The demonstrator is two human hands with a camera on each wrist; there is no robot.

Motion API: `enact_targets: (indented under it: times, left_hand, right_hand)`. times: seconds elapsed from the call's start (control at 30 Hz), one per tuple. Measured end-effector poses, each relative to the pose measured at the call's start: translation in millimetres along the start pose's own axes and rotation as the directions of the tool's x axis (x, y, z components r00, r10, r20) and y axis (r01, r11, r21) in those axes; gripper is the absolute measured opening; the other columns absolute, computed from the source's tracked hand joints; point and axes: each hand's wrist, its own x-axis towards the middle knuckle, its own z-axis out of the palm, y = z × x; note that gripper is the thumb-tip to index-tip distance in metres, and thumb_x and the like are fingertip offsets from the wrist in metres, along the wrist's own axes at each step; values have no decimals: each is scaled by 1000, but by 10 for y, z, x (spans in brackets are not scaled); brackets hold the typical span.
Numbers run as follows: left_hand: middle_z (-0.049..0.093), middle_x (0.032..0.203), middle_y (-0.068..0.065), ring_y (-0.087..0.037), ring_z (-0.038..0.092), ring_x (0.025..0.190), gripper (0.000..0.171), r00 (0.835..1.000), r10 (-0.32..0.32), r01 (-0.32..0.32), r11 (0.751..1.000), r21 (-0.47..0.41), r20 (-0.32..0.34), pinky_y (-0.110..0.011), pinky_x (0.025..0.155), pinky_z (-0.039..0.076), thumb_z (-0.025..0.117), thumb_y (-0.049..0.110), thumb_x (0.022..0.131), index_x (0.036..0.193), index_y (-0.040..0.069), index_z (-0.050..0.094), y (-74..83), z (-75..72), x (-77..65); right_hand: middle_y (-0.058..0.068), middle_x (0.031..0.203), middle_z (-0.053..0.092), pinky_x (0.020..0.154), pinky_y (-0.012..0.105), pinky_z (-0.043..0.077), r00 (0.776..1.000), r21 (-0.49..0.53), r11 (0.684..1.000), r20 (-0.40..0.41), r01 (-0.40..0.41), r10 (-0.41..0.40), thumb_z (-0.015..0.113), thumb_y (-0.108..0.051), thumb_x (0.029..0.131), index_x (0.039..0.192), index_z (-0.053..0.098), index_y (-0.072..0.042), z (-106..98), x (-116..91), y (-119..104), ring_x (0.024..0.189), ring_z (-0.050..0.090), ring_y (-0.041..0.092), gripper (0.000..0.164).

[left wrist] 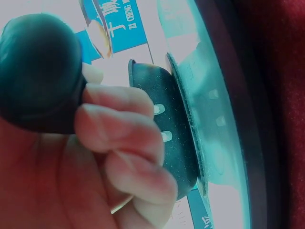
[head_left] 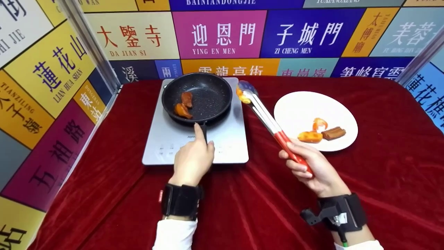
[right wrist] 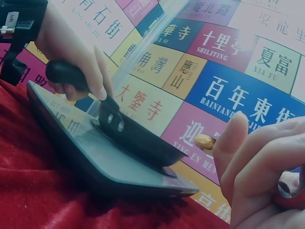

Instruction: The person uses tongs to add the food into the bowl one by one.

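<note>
My left hand grips the handle of a black speckled frying pan, index finger stretched along it towards the rim. Inside the pan, towards its left side, lie two glossy reddish-brown food pieces. In my right hand are long tongs with red grips and metal arms, pointing up and left. A yellow-orange food piece sits at the tongs' tip, just right of the pan, and shows in the right wrist view too. Curled fingers wrap under the pan handle in the left wrist view.
The pan stands on a flat silver induction cooker. To the right, a white plate bears a curled orange piece, a yellow-orange piece and a brown ridged piece. Red velvet cloth covers the table; printed panels stand behind.
</note>
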Motion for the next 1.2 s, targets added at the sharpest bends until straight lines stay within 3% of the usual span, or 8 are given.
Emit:
enact_targets:
  times: [0.3,0.93,1.2]
  left_hand:
    - [51,55,-4,-19,48,45,67,1000,-9,9,1000,-4,16,-33,41,38,37,39,93,143,4,9,-6,10,13]
    - [51,56,-4,-20,50,48,67,1000,-5,5,1000,-1,12,-33,43,37,37,38,92,143,4,10,5,-10,13]
    - [51,54,-3,-19,49,45,68,1000,-12,12,1000,0,16,-33,42,37,37,39,93,143,5,9,5,-7,11]
  right_hand:
    - [9,78,50,33,13,24,997,-64,998,-68,-23,18,35,-9,97,137,25,-2,120,131,85,43,25,5,42]
    - [8,77,51,33,13,24,993,-138,988,-111,-65,50,40,-11,95,136,29,-3,193,334,229,41,32,2,43]
    - [9,79,55,33,12,26,987,-215,973,-156,-82,48,46,-13,93,134,34,-3,223,470,235,41,34,3,44]
